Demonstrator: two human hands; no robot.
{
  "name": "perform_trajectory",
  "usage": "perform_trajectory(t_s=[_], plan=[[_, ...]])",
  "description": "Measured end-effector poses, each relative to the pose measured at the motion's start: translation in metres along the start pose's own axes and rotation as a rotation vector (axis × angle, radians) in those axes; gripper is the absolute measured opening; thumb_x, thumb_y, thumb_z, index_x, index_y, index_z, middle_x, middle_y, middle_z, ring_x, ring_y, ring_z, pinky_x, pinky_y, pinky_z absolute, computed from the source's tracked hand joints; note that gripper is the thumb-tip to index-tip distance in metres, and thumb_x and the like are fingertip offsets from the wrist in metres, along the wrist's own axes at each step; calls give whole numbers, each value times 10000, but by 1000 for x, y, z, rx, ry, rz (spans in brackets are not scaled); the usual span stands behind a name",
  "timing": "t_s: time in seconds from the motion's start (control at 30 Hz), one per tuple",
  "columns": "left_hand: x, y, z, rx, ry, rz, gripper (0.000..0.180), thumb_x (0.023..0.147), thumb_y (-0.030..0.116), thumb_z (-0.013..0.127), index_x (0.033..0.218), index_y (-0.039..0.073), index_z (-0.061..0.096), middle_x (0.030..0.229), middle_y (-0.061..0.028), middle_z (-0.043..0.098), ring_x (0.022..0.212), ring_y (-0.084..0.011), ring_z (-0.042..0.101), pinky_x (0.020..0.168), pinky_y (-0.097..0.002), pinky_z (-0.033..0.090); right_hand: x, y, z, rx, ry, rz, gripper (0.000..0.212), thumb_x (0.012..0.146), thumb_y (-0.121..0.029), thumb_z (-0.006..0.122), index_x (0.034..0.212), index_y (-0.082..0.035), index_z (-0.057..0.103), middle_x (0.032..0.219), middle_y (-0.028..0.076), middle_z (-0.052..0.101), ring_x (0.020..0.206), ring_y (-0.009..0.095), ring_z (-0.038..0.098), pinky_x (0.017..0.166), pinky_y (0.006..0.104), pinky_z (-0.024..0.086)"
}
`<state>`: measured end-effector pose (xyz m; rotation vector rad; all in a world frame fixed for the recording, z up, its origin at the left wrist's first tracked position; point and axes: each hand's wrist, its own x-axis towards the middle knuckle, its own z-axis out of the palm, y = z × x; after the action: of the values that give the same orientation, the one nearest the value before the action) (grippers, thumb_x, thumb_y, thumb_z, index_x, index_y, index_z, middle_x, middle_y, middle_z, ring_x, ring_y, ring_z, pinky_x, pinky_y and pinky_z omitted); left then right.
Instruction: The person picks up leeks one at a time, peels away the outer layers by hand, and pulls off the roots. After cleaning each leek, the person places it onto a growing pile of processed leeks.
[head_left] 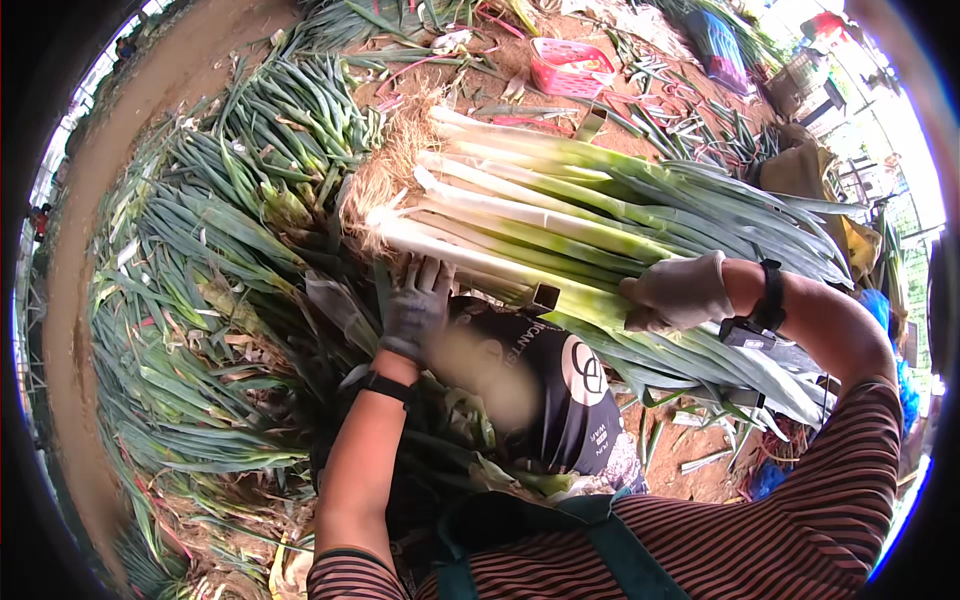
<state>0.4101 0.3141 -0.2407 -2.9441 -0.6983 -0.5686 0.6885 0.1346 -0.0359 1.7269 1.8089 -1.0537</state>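
A thick layer of leeks (540, 215) lies across in front of me, white shafts and shaggy roots (390, 180) to the left, green leaves to the right. Square metal posts (545, 298) stick up at the near and far sides of the layer. My left hand (415, 305), in a grey glove, has its fingers stretched out against the near edge of the layer, just below the roots. My right hand (680, 290), also gloved, is curled over the green part of the near leeks. Its fingertips are partly hidden.
A large heap of leeks (220, 300) spreads along the left. A pink plastic basket (570, 68) stands on the brown ground beyond the layer, among scattered leaves and pink ties. Dark printed cloth (540, 385) covers my lap. A blue-wrapped bundle (718, 48) lies at the far right.
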Motion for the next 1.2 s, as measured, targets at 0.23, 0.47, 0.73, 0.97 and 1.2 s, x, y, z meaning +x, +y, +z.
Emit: perform_trajectory(t_s=[0.23,0.47,0.73,0.97,1.2], plan=[[1,2,-5,-114,126,-14,472,829,166,644,1268,13,562,1312,-188,530,1243,-372,491,1067,-472,397,15,18,8,122,34,-235,455,934,-435,605,1033,6,559,818,237,618,823,452,601,726,474,465],[39,15,-51,-316,346,-11,437,796,196,686,1215,91,618,1296,-104,535,1171,-310,523,1087,-495,368,24,-10,-8,19,-20,10,453,934,-427,597,1060,8,592,841,210,654,836,396,643,745,480,484],[48,1,-31,-332,149,116,361,733,61,604,1089,88,654,1120,-106,654,1129,-297,575,1076,-459,385,-14,-3,-34,-442,478,44,350,929,-355,596,1009,-15,612,788,172,660,815,340,675,737,439,524],[46,2,-26,-317,225,114,338,738,61,582,1065,90,661,1121,-81,631,1137,-280,559,1052,-477,402,-22,41,1,-285,413,135,215,856,-203,649,1013,-64,601,756,150,652,720,353,662,650,465,513],[39,7,-25,-377,311,18,379,701,-44,605,1055,66,683,1053,-94,605,1045,-333,553,959,-449,457,-25,29,4,16,219,-57,479,892,-243,631,1342,-129,511,878,206,664,826,388,650,737,487,506]])
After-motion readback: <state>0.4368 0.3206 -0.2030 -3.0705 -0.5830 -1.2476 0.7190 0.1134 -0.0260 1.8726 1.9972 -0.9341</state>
